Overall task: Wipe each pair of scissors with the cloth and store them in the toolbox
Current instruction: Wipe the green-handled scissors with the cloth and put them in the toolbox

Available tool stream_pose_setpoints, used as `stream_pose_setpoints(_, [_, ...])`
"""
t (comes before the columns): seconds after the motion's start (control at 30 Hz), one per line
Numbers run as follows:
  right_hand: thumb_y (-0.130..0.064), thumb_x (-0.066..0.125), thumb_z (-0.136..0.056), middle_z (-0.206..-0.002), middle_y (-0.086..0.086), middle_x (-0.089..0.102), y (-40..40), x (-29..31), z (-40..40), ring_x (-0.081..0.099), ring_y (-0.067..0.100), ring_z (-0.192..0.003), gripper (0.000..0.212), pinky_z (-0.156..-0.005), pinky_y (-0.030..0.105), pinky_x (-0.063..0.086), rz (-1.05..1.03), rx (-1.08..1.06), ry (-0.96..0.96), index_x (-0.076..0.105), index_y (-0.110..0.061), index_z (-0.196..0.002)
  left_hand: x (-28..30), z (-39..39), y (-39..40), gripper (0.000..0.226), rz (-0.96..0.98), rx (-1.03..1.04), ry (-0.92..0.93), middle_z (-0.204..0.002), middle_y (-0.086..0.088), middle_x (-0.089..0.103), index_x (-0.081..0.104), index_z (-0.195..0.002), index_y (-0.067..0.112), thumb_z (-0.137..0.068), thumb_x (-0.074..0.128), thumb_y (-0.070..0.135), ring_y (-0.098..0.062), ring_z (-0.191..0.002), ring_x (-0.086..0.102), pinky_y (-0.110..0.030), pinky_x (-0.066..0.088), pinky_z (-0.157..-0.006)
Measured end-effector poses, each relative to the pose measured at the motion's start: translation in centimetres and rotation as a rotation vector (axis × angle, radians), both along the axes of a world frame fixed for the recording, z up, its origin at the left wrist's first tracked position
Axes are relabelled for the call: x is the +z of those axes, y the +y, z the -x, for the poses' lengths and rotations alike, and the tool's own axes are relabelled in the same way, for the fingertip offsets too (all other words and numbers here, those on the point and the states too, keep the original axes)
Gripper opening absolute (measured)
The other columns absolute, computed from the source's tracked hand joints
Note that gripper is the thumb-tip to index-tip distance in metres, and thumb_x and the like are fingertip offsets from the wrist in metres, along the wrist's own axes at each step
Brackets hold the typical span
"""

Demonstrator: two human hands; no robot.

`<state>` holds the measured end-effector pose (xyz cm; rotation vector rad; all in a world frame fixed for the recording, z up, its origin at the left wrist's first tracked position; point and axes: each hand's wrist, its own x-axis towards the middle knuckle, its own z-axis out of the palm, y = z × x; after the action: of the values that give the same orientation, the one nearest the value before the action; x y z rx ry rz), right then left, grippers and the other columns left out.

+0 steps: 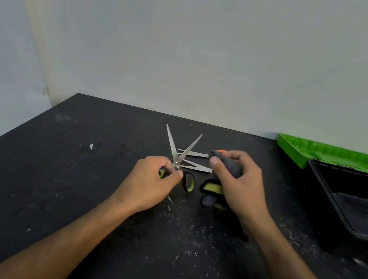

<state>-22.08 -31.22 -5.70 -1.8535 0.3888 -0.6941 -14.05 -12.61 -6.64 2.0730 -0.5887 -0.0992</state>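
Note:
My left hand (154, 181) grips the black and green handles of a pair of scissors (177, 149), whose blades stand spread open and point away from me. My right hand (237, 178) holds a bunched grey cloth (229, 164) just right of those blades, apart from them. Two more pairs of scissors lie on the table behind my hands: one with a green handle (212, 188) under my right hand, one with an orange handle (194, 154) mostly hidden by the cloth. The black toolbox (329, 202) stands open at the right.
The toolbox's green lid (327, 156) lies back flat against the wall at the far right. The black table (70, 193) is speckled with white dust and scraps. A pale wall runs along the table's far edge.

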Motion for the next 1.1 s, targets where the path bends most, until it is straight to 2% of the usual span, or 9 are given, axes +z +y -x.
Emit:
stream_pose_setpoints(0.1, [-0.026,0.089,-0.081,-0.083,0.003,0.077,1.6,-0.3,-0.6,0.072,0.014,-0.073,0.026,-0.068,0.036,0.062,-0.225,0.089,0.001,0.069,-0.014,-0.093,0.1,0.5,-0.2,0.027,-0.039,-0.011,-0.086,-0.050,0.007,0.051,0.071,-0.085,0.013,-0.102,0.055,0.027,-0.004,-0.039,0.039,-0.021,0.030,-0.041])
stream_pose_setpoints(0.2, [-0.026,0.094,-0.073,-0.076,0.006,0.073,2.7,0.1,-1.4,0.069,0.014,-0.068,0.034,-0.064,0.032,0.059,-0.308,0.121,0.017,0.069,-0.009,-0.089,0.1,0.7,-0.4,0.033,-0.079,-0.042,-0.155,-0.057,0.000,0.059,0.067,-0.082,0.014,-0.106,0.048,0.027,-0.007,-0.044,0.043,-0.030,0.036,-0.045])
stream_pose_setpoints(0.37, [-0.013,0.080,-0.087,-0.074,0.008,0.073,2.0,0.4,-1.5,0.070,0.023,-0.066,0.008,-0.059,0.032,0.057,-0.351,0.187,0.086,0.078,-0.005,-0.088,0.1,0.5,-0.1,0.032,-0.050,-0.017,-0.181,-0.051,0.006,0.056,0.071,-0.085,0.016,-0.106,0.050,0.030,-0.005,-0.040,0.042,-0.019,0.033,-0.042])
stream_pose_setpoints(0.5, [-0.021,0.081,-0.088,-0.068,0.000,0.069,0.2,0.3,-1.0,0.066,0.014,-0.059,0.013,-0.057,0.028,0.052,-0.237,0.249,0.174,0.075,-0.009,-0.086,0.2,0.0,0.1,0.032,0.105,-0.003,-0.046,-0.053,0.020,0.065,0.075,-0.084,0.019,-0.105,0.053,0.028,-0.001,-0.036,0.043,-0.015,0.031,-0.044])
stream_pose_setpoints(0.67, [-0.007,0.087,-0.080,-0.070,0.004,0.071,0.7,-0.2,-1.1,0.065,0.014,-0.059,0.018,-0.052,0.026,0.053,-0.213,0.315,0.183,0.073,-0.004,-0.090,-0.1,-0.7,0.3,0.034,0.228,-0.076,0.104,-0.080,-0.029,0.070,0.075,-0.080,0.023,-0.105,0.053,0.031,-0.022,-0.047,0.040,-0.035,0.035,-0.053])
stream_pose_setpoints(0.77, [0.000,0.085,-0.080,-0.069,0.006,0.070,1.0,-0.2,-1.2,0.064,0.015,-0.057,0.016,-0.050,0.027,0.053,-0.293,0.342,0.135,0.072,-0.006,-0.087,0.2,-0.6,0.3,0.036,0.254,-0.071,0.170,-0.086,-0.018,0.076,0.074,-0.086,0.015,-0.106,0.049,0.033,-0.017,-0.045,0.045,-0.029,0.038,-0.050])
stream_pose_setpoints(0.87, [0.004,0.083,-0.080,-0.071,0.007,0.069,0.7,-0.4,-1.3,0.064,0.016,-0.059,0.018,-0.052,0.027,0.053,-0.360,0.342,0.067,0.071,-0.008,-0.086,0.8,-0.7,0.3,0.053,0.477,-0.145,0.495,-0.097,-0.024,0.076,0.070,-0.102,-0.003,-0.110,0.033,0.034,-0.019,-0.051,0.058,-0.029,0.045,-0.047])
stream_pose_setpoints(0.97, [0.007,0.080,-0.081,-0.072,0.005,0.072,0.5,-0.7,-1.4,0.065,0.014,-0.061,0.019,-0.055,0.026,0.054,-0.411,0.344,-0.012,0.073,-0.009,-0.086,0.8,-0.8,0.4,0.057,0.609,-0.275,0.706,-0.108,-0.025,0.074,0.064,-0.119,-0.008,-0.108,0.025,0.033,-0.024,-0.068,0.064,-0.034,0.054,-0.061])
stream_pose_setpoints(1.1, [0.010,0.076,-0.083,-0.070,0.004,0.071,1.0,-0.9,-1.3,0.065,0.013,-0.059,0.017,-0.054,0.024,0.055,-0.510,0.379,-0.030,0.069,-0.006,-0.086,-0.5,-0.6,-0.3,0.050,0.473,-0.310,0.569,-0.131,-0.023,0.065,0.066,-0.132,0.011,-0.104,0.035,0.038,-0.026,-0.097,0.056,-0.042,0.049,-0.085])
